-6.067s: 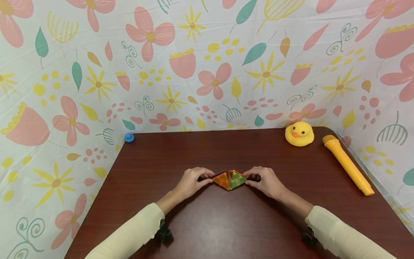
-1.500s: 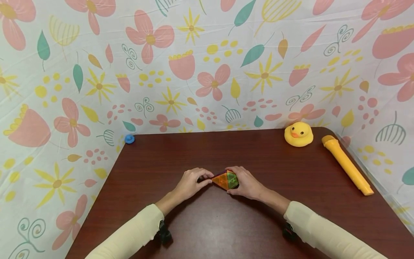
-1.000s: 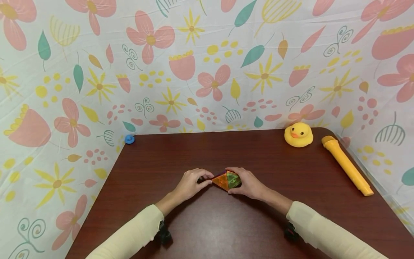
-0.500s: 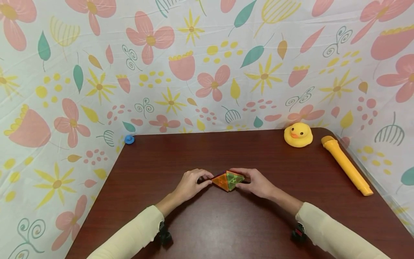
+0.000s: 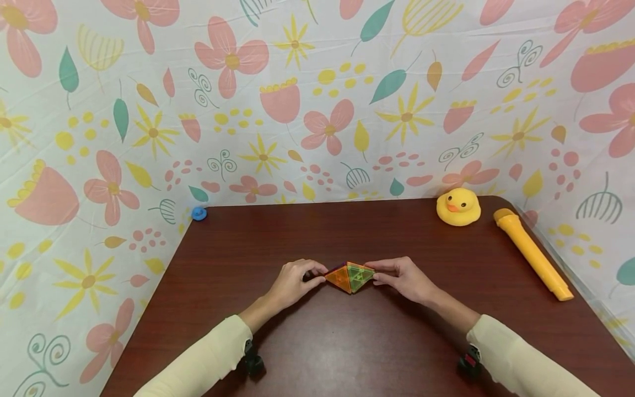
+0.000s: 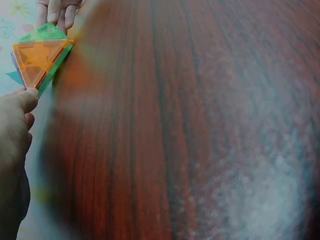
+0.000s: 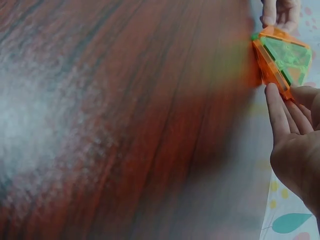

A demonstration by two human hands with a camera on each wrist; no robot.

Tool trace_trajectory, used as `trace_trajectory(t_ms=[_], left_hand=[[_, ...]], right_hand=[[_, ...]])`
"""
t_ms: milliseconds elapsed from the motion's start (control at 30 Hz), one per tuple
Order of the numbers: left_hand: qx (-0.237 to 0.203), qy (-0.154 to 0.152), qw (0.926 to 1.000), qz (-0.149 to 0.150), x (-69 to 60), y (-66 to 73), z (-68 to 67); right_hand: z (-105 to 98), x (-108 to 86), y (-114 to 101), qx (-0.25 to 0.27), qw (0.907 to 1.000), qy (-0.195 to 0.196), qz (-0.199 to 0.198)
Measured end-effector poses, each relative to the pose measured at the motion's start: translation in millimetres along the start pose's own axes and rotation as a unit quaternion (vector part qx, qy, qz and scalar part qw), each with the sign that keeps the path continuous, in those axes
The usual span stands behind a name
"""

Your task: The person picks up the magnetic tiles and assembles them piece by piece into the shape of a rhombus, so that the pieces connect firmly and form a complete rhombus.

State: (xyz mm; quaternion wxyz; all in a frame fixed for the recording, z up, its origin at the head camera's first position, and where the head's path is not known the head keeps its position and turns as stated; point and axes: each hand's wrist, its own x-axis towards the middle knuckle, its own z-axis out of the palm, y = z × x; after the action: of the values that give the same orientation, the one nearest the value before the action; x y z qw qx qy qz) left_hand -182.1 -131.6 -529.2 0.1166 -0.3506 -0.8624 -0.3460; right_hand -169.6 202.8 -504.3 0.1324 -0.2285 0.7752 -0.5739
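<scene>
Translucent triangular magnetic tiles (image 5: 349, 277), orange and green with a purple edge at the back, are joined into a small pointed solid over the middle of the table. At its left corner my left hand (image 5: 295, 281) pinches it between thumb and fingers. My right hand (image 5: 408, 281) pinches the opposite corner, on the green side. In the left wrist view an orange tile (image 6: 37, 55) faces the camera with green tiles around it. The right wrist view has a green tile (image 7: 287, 57) on top and orange ones along the side. The underside is hidden.
A yellow rubber duck (image 5: 458, 207) sits at the back right of the dark wooden table (image 5: 278, 237). Beside it lies a yellow toy microphone (image 5: 533, 253). A small blue duck (image 5: 198, 213) is at the back left corner. Flower-printed cloth (image 5: 317, 99) hangs behind and at the sides.
My right hand, earlier wrapped round the green end, has drawn back rightward and now pinches only its tip. My left hand keeps its hold and the tiles have barely moved.
</scene>
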Motion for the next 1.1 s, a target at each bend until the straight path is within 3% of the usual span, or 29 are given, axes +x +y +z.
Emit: trace_trajectory(t_ms=[167,400,633,1100], left_hand=[[0.001,0.000,1.0000,-0.002,-0.8,-0.4,-0.3],[0.002,0.002,1.0000,-0.006,-1.9,-2.0,-0.5],[0.005,0.000,0.9999,-0.009,-3.4,-4.6,-0.8],[0.013,-0.005,0.9999,-0.010,-5.7,-6.3,-3.2]], right_hand=[[-0.1,1.2,-0.8,0.011,0.9998,0.007,0.014],[2.1,3.5,-4.1,-0.052,0.9977,0.040,0.019],[4.8,5.1,-6.1,-0.073,0.9954,0.060,0.016],[8.4,6.7,-7.6,-0.136,0.9841,0.111,-0.025]])
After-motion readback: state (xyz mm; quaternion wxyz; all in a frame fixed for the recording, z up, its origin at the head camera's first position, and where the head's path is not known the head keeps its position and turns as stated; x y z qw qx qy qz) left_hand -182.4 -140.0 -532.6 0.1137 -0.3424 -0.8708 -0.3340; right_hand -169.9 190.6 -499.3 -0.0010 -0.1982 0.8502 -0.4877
